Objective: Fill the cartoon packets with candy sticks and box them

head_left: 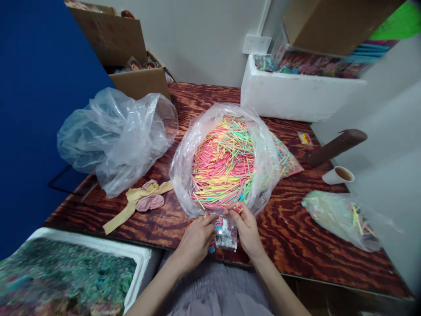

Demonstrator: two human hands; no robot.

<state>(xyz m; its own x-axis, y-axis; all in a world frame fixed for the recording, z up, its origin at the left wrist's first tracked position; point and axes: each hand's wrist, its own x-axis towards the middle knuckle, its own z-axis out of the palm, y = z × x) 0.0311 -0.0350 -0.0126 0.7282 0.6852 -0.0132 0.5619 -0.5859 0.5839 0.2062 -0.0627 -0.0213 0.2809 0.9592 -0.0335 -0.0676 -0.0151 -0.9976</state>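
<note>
A large clear plastic bag [184, 149] stands with its mouth rolled wide. Thin pink, yellow and green sticks [223, 162] fill it. Just in front of the bag, my left hand [197, 237] has its fingers bent over the top of a small printed plastic packet [226, 235], which is silvery and see-through. My right hand [248, 230] is closed around a small bunch of short sticks [238, 208], whose pink and yellow ends show beside the fingers. Its fingertips are close to the packet's top edge. The packet's opening is partly hidden by my fingers.
On the left lie a crumpled clear bag [121, 131] and a yellow-and-pink cloth strip [131, 204]. Cartons [141, 81] and a white foam box [279, 94] stand behind. At right are a paper cup [332, 177], a brown cylinder [335, 147] and a small bag [332, 215].
</note>
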